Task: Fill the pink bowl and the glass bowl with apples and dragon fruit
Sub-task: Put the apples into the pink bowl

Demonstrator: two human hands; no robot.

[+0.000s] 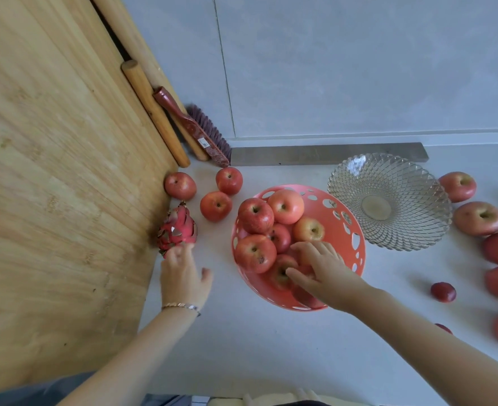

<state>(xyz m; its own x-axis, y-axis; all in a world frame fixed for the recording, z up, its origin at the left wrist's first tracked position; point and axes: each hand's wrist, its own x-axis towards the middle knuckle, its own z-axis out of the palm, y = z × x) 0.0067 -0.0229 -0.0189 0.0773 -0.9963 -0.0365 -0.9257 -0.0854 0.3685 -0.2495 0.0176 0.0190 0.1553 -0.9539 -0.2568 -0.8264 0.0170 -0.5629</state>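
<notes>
The pink bowl (346, 212), pierced with holes, sits mid-counter and holds several red apples (255, 215). My right hand (319, 268) rests inside it, fingers spread over an apple at the near side; whether it grips the fruit I cannot tell. The glass bowl (388, 200) stands empty just right of it. A dragon fruit (179, 227) lies against the wooden board, and my left hand (183, 273) reaches it with fingertips touching its lower end, fingers apart. Three loose apples (216, 206) lie behind the dragon fruit.
A large wooden board (60, 171) leans at the left with rolling pins and a red brush (195, 127) behind it. More apples (477, 218) and other red fruit crowd the counter's right side. A grey strip (329, 153) runs along the wall.
</notes>
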